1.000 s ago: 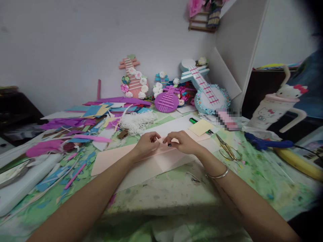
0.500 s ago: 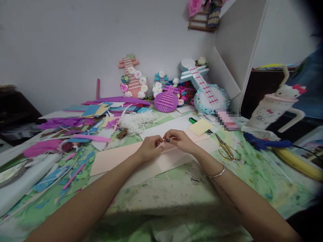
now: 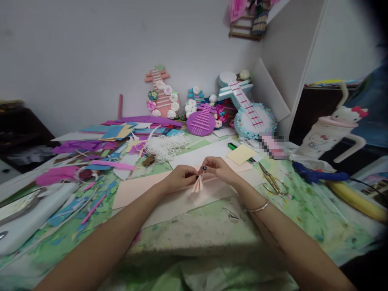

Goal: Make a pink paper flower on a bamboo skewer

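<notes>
Between my fingertips is a small piece of pale pink pleated paper point(image 3: 198, 185), its folds fanning out downward. My left hand point(image 3: 182, 178) pinches it near the gathered top from the left. From the right, my right hand point(image 3: 216, 167) pinches the same top part, a dark-painted nail showing. Both hands are closed and almost touch. Beneath them lies a long pale pink sheet point(image 3: 133, 188), with a paler sheet point(image 3: 176, 208) in front of it. What exactly the fingertips press together is partly hidden.
White string point(image 3: 166, 146) lies tangled behind my left hand. Gold-handled scissors point(image 3: 274, 182), a blue glue gun point(image 3: 318, 173) and a banana point(image 3: 354, 198) are at the right. Paper instruments, including a purple one point(image 3: 201, 122), lean at the back. Paper scraps point(image 3: 93, 202) cover the left.
The pleated pink paper now shows fanned out below my fingers; before, it was mostly hidden in them. My right hand has turned slightly. The view has shifted a little.
</notes>
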Available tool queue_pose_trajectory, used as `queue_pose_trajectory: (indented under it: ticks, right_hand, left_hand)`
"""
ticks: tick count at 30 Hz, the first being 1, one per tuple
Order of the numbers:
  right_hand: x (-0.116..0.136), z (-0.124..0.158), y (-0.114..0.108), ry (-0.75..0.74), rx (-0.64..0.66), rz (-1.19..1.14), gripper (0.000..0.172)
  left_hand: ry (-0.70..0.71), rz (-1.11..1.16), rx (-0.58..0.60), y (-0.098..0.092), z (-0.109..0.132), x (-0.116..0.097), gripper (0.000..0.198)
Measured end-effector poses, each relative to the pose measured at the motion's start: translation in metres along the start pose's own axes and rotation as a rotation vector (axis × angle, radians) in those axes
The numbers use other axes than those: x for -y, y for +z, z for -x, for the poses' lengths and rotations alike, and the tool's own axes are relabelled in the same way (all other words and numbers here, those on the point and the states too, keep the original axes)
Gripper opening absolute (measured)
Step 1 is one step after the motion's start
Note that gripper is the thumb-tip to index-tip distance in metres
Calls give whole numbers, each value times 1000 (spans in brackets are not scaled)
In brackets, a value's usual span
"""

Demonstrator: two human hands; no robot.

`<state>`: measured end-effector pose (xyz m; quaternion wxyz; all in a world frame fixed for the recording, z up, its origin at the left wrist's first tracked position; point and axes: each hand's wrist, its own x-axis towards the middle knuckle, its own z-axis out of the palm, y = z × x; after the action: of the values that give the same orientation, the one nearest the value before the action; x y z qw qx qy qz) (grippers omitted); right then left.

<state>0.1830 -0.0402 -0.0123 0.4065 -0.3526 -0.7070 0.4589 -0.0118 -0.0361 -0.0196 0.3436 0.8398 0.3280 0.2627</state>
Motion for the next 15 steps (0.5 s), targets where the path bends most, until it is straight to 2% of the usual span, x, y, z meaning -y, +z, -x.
queue_pose_trajectory:
  ticks: [5, 10, 15]
  right_hand:
    - [-3, 2, 3, 43, -53, -168, 31]
    - [-12, 6, 4, 52, -91, -253, 35]
    - [-15, 14, 8, 19, -111, -219, 36]
  left_hand:
    - [49, -65, -96, 3, -1, 6, 21]
    - [22, -55, -192, 9, -1, 8, 17]
    - [52, -69, -221, 15, 6, 7, 15]
